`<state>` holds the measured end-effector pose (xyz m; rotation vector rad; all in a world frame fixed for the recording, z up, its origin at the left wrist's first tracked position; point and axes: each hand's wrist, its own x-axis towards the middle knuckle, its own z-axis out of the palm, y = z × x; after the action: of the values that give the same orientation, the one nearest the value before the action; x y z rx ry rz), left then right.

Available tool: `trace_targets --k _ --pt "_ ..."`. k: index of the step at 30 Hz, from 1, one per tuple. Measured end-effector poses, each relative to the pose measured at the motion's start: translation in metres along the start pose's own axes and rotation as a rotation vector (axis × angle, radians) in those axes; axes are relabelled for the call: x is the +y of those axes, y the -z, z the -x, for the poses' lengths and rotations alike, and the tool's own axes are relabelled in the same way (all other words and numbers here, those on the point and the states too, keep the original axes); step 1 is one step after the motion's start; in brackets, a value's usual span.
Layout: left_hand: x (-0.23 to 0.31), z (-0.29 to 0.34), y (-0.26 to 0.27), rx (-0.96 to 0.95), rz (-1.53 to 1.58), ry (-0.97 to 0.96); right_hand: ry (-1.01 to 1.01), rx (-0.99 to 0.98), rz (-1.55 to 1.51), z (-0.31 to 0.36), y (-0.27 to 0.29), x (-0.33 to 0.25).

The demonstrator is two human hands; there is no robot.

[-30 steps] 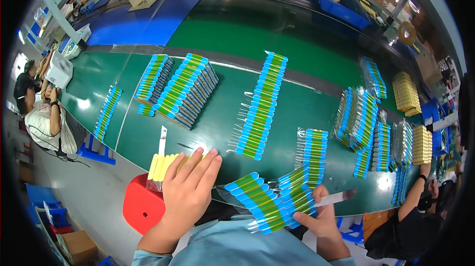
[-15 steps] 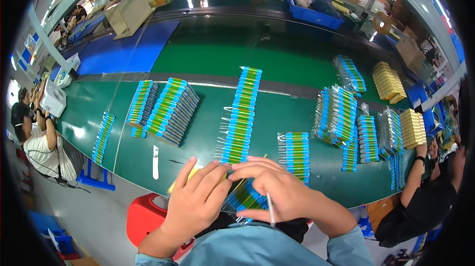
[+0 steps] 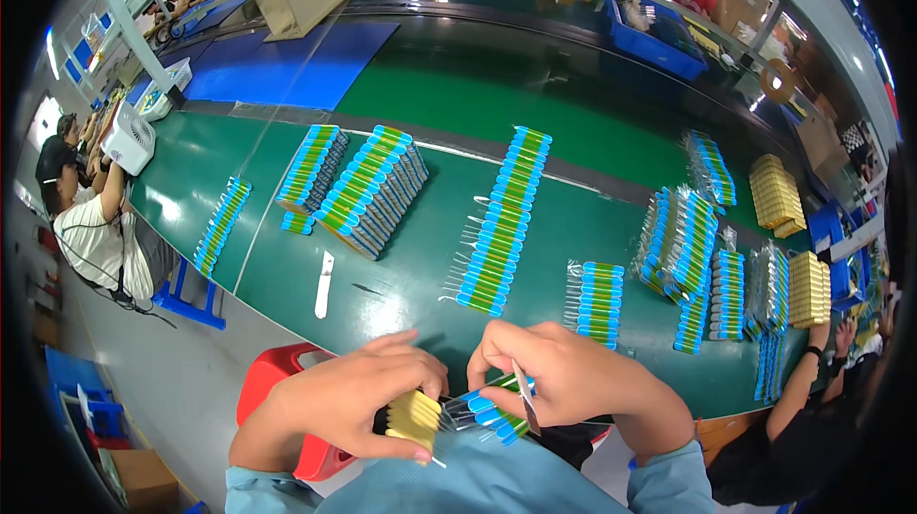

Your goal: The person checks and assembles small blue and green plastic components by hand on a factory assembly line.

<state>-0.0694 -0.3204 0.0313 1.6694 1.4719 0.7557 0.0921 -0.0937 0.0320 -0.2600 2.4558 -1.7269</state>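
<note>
My left hand (image 3: pixel 349 390) is closed around a ridged yellow bundle of handles (image 3: pixel 413 416), low in front of my body. My right hand (image 3: pixel 573 380) pinches a strip of blue-and-green handled tools (image 3: pixel 499 421) with thin metal ends pointing toward the left hand. A slim pale knife-like tool (image 3: pixel 525 395) also sits between its fingers. Ahead on the green table lies a long row of the same blue-and-green tools (image 3: pixel 506 218), with a shorter row (image 3: pixel 600 304) to its right. A white knife-shaped tool (image 3: pixel 325 285) lies left of them.
Tall stacks of blue-and-green tools (image 3: pixel 373 189) stand at left, and wrapped stacks (image 3: pixel 688 242) at right near yellow stacks (image 3: pixel 809 288). A red stool (image 3: pixel 267 380) is beside me at left. Co-workers sit at both table ends; a blue crate (image 3: pixel 659 41) stands far back.
My hands have come apart and lower, toward my body. The left hand has turned, showing the yellow bundle more fully. The whole view has swung, shifting the table's things rightward.
</note>
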Motion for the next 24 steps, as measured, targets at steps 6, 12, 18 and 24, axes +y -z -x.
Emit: trace_targets --k 6,12,18,24 --pt "-0.010 -0.005 -0.015 0.100 0.122 -0.009 -0.038 -0.053 -0.004 -0.001 -0.005 -0.007" --pt "0.006 -0.012 -0.012 0.143 0.219 0.064 -0.051 -0.059 0.071 0.000 -0.011 -0.001" --pt "0.000 -0.015 -0.022 0.306 -0.055 -0.081 -0.074 0.057 0.068 0.004 -0.014 0.010" --pt "0.010 -0.014 -0.033 0.375 -0.368 -0.066 -0.081 0.158 0.160 0.006 -0.021 0.014"
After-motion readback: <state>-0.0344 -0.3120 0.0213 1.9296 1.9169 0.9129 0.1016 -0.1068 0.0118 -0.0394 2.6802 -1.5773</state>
